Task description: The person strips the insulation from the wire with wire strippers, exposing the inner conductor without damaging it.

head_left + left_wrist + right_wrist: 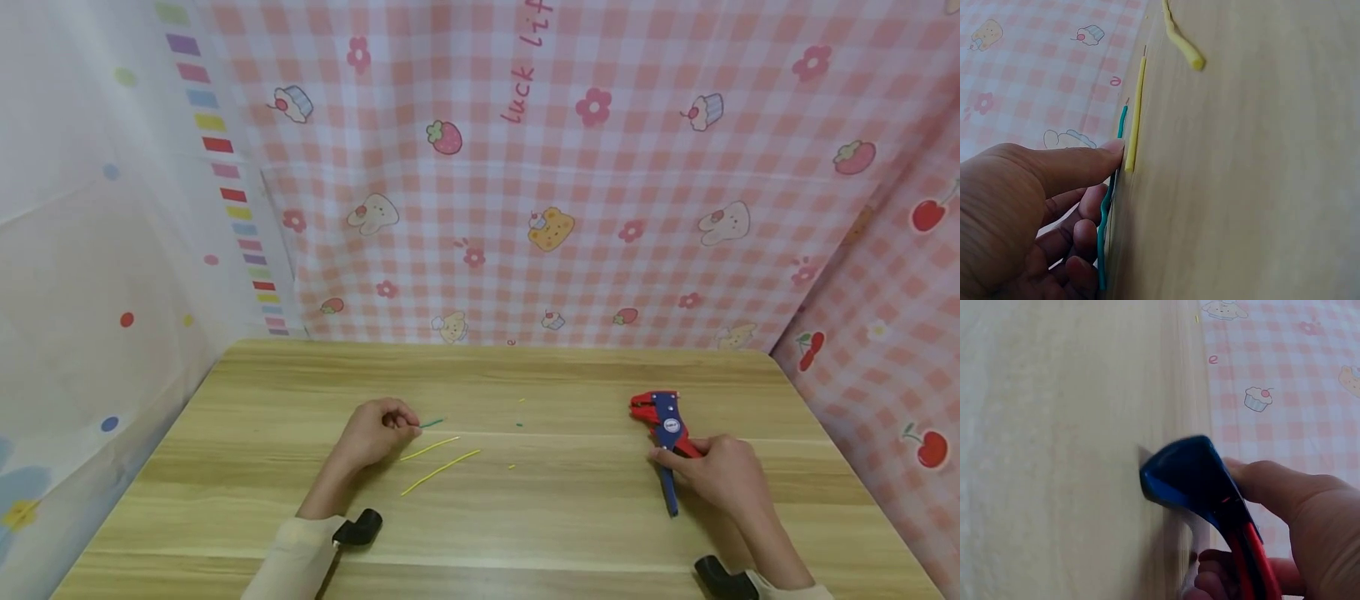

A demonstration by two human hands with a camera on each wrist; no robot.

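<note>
My left hand (375, 432) pinches a short green wire (1121, 125) between thumb and fingers, low over the table. A bare copper tip shows at the wire's far end in the left wrist view. Two yellow wires (441, 472) lie on the wood just to the right of that hand; the farther one (1137, 115) has a bared end. Over at the right, my right hand (723, 475) grips red and blue wire strippers (667, 421) by the handles. Their red jaws point away and to the left. In the right wrist view the blue handle end (1185, 472) hides the tool's head.
Tiny insulation scraps lie mid-table between the hands: a green bit (519, 425) and two yellow bits, one nearer (512, 467). The wooden table (555, 542) ends at a pink checked cloth (495, 183) behind, with printed cloths at both sides.
</note>
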